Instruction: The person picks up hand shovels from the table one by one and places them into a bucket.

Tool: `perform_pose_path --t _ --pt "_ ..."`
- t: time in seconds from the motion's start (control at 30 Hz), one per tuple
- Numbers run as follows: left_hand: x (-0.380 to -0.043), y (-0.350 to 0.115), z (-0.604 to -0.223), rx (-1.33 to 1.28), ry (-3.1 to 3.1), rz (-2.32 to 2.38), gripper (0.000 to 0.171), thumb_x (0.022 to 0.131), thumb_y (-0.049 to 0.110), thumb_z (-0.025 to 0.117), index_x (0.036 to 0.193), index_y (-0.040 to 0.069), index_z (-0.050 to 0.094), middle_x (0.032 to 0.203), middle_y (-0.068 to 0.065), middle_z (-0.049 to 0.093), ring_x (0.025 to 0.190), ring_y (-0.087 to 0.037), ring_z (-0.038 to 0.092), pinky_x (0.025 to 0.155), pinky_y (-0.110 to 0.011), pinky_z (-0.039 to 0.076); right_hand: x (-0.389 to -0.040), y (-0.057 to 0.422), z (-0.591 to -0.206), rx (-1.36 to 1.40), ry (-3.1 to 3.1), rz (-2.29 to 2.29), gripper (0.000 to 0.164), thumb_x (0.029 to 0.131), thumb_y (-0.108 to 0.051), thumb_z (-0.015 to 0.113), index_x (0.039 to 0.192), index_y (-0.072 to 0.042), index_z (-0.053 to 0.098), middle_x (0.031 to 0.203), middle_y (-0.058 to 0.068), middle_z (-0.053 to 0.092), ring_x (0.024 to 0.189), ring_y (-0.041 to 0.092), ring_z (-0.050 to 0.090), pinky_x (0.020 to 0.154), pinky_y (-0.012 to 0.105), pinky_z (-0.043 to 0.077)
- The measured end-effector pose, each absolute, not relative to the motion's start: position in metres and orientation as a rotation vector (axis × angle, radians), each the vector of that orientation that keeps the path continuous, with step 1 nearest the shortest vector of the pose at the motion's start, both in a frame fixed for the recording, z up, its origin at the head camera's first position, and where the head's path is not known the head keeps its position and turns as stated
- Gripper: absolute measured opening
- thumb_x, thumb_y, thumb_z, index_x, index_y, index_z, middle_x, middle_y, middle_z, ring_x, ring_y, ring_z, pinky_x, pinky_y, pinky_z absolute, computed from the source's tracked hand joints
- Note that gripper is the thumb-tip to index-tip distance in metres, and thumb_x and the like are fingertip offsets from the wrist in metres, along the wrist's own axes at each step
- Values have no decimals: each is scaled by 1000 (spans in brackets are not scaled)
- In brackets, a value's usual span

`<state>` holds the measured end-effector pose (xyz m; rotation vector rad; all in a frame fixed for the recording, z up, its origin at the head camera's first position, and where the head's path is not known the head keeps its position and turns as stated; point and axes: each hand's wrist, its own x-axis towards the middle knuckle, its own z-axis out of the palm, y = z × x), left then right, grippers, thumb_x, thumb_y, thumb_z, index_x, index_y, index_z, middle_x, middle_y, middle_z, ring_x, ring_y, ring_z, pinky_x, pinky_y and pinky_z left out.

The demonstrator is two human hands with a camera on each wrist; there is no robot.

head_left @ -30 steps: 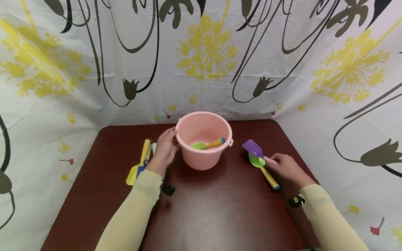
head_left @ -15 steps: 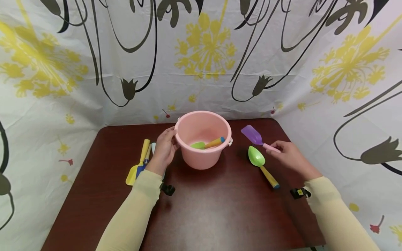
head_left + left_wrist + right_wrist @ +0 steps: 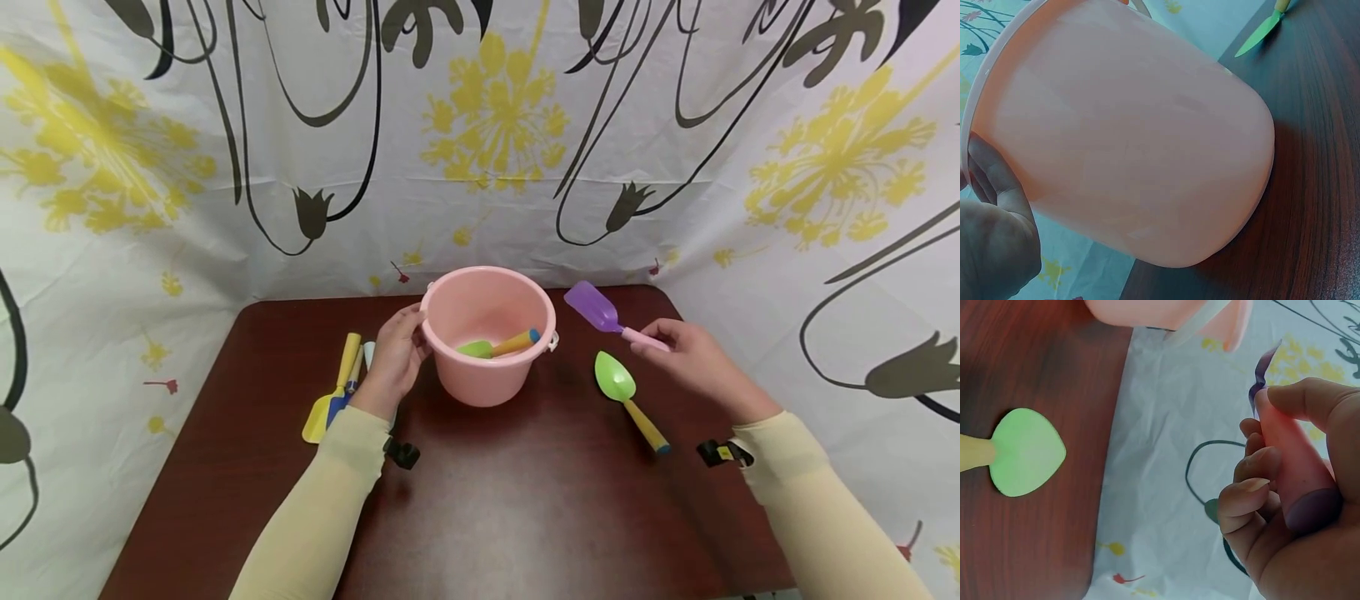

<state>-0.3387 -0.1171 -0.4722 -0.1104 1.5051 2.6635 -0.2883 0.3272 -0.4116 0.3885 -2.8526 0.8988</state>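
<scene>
A pink bucket (image 3: 480,379) stands near the back middle of the table, and my left hand (image 3: 393,358) grips its rim from the left side. Inside it lies a green tool (image 3: 476,349) with a yellow handle tipped in blue. My right hand (image 3: 693,362) holds a small purple shovel (image 3: 594,307) by its pink handle, raised above the table to the right of the bucket. In the right wrist view the fingers curl round that handle (image 3: 1297,462). Below the purple shovel, a green trowel (image 3: 616,378) with a yellow handle rests on the table.
Left of the bucket lie a yellow shovel (image 3: 318,418) and a blue tool (image 3: 337,404), partly hidden by my left forearm. A pale handle shows beside them. The dark wooden table (image 3: 517,508) meets a patterned cloth (image 3: 480,225) at the back and sides.
My right hand has lifted the purple shovel off the green trowel and carried it up and slightly toward the bucket. The left hand stays on the bucket's rim.
</scene>
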Motion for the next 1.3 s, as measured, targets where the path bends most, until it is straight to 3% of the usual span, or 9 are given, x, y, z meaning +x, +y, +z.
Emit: perform_pose_path --t 0.13,0.43,0.73,1.0,1.3 --pt "-339 -117 -472 -126 1496 2663 39 102 26 62 136 7 59 141 -18 55 115 -32 56 81 -26 56 -288 322 -405 393 -2851 900 19 93 -35 74 98 -18 70 75 2 62 68 20 51 61 28 42" --pt "-339 -117 -473 -123 1491 2672 36 101 25 63 133 8 60 139 -17 56 114 -31 57 80 -26 56 -289 305 -388 426 -2881 888 29 91 -52 71 98 -24 70 79 -1 62 73 21 50 63 31 42" --pt "-340 -117 -474 -135 1480 2684 34 101 25 63 131 8 62 136 -16 58 111 -30 57 78 -26 56 -302 283 -374 559 -2894 860 23 92 -48 71 97 -26 70 79 -4 64 67 19 53 60 32 46" --pt "-340 -116 -473 -130 1482 2685 37 100 26 64 132 8 61 137 -15 58 115 -32 57 80 -26 56 -315 265 -364 604 -2927 809 33 89 -63 65 91 -30 69 65 -1 54 60 18 50 58 34 45" --pt "-339 -116 -473 -129 1481 2685 36 101 26 64 132 8 61 136 -14 59 114 -30 57 81 -26 56 -329 248 -355 699 -2966 754 32 90 -61 66 91 -28 69 63 -1 52 61 17 50 59 34 45"
